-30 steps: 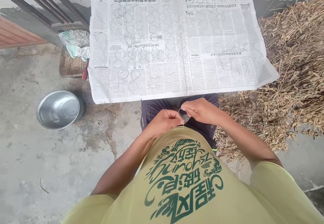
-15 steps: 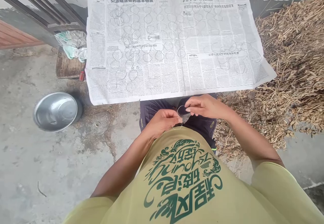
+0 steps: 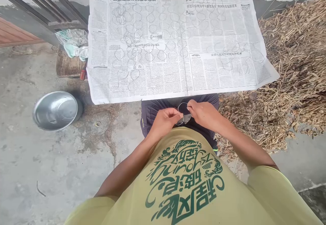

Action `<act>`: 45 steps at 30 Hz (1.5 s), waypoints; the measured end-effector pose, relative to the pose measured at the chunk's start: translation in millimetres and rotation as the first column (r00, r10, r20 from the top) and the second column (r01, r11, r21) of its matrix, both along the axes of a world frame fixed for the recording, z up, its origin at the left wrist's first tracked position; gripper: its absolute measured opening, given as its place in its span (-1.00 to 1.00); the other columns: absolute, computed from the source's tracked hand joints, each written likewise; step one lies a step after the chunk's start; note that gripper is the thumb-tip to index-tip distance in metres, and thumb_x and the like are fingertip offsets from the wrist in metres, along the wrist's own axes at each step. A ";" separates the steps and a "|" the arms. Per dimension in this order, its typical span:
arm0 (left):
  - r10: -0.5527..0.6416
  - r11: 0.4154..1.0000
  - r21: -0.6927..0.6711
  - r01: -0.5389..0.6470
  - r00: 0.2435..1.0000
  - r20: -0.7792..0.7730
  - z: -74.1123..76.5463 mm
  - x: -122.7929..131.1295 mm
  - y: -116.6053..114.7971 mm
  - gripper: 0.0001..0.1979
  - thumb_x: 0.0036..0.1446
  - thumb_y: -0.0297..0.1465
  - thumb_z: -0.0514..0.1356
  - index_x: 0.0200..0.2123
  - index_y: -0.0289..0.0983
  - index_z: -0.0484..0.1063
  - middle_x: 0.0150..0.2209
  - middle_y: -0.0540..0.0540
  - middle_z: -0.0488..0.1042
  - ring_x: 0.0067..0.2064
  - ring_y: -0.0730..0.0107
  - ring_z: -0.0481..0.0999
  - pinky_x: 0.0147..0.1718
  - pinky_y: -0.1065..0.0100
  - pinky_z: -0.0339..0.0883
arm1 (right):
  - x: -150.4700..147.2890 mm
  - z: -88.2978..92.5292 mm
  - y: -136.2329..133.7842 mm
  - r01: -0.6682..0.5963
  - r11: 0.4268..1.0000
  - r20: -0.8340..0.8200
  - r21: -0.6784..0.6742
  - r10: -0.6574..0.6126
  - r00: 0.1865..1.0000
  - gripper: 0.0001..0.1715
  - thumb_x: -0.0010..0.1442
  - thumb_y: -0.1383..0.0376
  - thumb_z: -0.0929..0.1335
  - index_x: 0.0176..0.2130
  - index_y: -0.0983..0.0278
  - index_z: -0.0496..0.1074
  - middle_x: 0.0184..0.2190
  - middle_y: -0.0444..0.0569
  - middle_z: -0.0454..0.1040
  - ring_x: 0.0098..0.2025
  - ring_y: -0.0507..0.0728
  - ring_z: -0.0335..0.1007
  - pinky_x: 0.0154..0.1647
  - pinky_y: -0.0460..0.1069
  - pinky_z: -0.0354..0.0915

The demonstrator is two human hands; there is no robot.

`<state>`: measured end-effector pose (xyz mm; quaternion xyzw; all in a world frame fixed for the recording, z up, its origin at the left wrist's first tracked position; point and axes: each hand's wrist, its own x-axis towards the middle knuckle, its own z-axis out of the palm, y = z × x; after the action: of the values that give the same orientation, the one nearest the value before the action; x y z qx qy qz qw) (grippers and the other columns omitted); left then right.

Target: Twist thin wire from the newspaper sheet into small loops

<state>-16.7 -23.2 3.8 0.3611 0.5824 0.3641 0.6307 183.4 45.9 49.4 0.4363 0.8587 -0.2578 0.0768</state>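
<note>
A thin, pale wire (image 3: pixel 181 103) curves in an S-like shape in front of my waist. My left hand (image 3: pixel 165 120) pinches it near the middle between thumb and forefinger, and a lower loop bends out beneath those fingertips. At the upper curve's right end, my right hand (image 3: pixel 202 113) is closed on the wire, its fingers curled in. Just beyond both hands lies a newspaper sheet (image 3: pixel 165 82), with many thin curved wire pieces (image 3: pixel 134 75) of similar S shape spread over it.
A metal basin (image 3: pixel 57 111) sits on the concrete floor at left. Behind it, a wooden stool (image 3: pixel 66 65) holds a plastic bag and cloth (image 3: pixel 72 45), with a red-handled tool (image 3: pixel 83 74) at its edge. Dry plant stalks (image 3: pixel 295 69) are heaped at right.
My right hand has gone from loosely spread fingers beside the wire to a closed pinch on its end. My left hand keeps hold, and the wire has turned slightly.
</note>
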 end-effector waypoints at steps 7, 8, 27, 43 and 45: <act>-0.034 0.999 0.041 0.036 0.999 -0.041 4.7 5.4 -0.7 -0.69 0.11 -0.18 0.42 -0.48 -0.29 0.56 -0.47 -0.02 0.50 -0.44 0.47 0.31 -0.42 0.38 0.17 | -6.4 -11.9 -5.3 0.204 0.952 -0.299 -0.227 -0.267 0.916 -0.80 0.50 0.40 0.19 -0.06 0.28 0.39 -0.45 -0.06 0.58 -0.47 0.10 0.46 -0.33 0.00 0.22; -0.042 0.998 0.043 0.043 0.998 -0.041 4.7 6.0 -0.7 -0.69 0.11 -0.18 0.42 -0.48 -0.30 0.56 -0.47 -0.02 0.50 -0.44 0.46 0.31 -0.42 0.38 0.18 | -8.3 -15.3 -6.8 0.246 0.923 -0.348 -0.296 -0.344 0.872 -0.81 0.48 0.40 0.20 -0.05 0.26 0.38 -0.47 -0.11 0.58 -0.52 0.07 0.46 -0.34 -0.01 0.27; -0.167 0.944 -0.200 0.263 0.902 0.397 8.2 -26.9 11.0 -0.63 -0.09 -0.15 0.62 -0.45 -0.30 0.65 -0.69 0.13 0.19 -0.64 0.67 -0.01 -0.65 0.47 -0.23 | 42.3 13.1 29.4 -0.318 0.940 -0.614 -0.121 0.181 0.769 -0.67 0.60 0.24 0.32 0.25 0.14 0.54 -0.06 -0.02 0.68 -0.09 0.10 0.58 -0.05 0.04 0.42; -0.146 0.944 -0.225 0.241 0.917 0.371 3.8 -18.7 8.2 -0.61 -0.14 -0.14 0.64 -0.46 -0.28 0.63 -0.68 0.12 0.25 -0.64 0.66 0.03 -0.65 0.46 -0.19 | 24.8 3.3 26.7 -0.416 0.907 -0.551 -0.062 0.317 0.772 -0.71 0.56 0.18 0.37 -0.25 0.21 0.47 -0.34 -0.15 0.45 -0.40 0.01 0.26 -0.33 -0.02 0.12; -0.134 0.952 -0.217 0.216 0.931 0.339 3.2 -16.6 8.2 -0.60 -0.14 -0.14 0.63 -0.46 -0.29 0.62 -0.66 0.11 0.28 -0.64 0.65 0.05 -0.64 0.45 -0.19 | 23.0 1.9 23.7 -0.373 0.925 -0.544 -0.067 0.280 0.791 -0.69 0.55 0.19 0.37 -0.29 0.21 0.38 -0.36 -0.17 0.39 -0.41 0.01 0.18 -0.34 -0.02 0.08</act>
<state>-33.3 -15.0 7.0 0.2654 0.4788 0.2835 0.7873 206.4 69.6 51.4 0.1855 0.8838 -0.4221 -0.0798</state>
